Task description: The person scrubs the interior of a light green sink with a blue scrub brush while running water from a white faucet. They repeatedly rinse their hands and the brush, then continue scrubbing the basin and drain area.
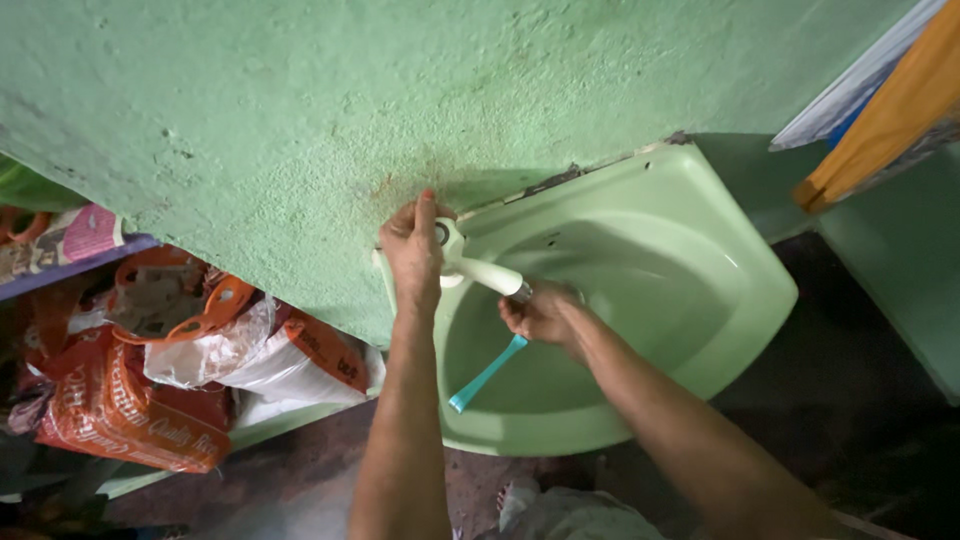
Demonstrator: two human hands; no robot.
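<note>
A pale green wash basin [700,330] is fixed to a rough green wall. My left hand [413,245] grips the handle of the white tap [487,273] at the basin's back left corner. Under the tap's spout, my right hand [540,315] holds a teal toothbrush [487,373], whose handle points down and left over the bowl. The brush head is hidden inside my fingers.
To the left, a shelf [240,435] carries orange printed sacks [120,410] and clear plastic bags [215,350]. An orange and blue cloth [880,120] hangs at the upper right. The dark floor [860,400] lies below and to the right of the basin.
</note>
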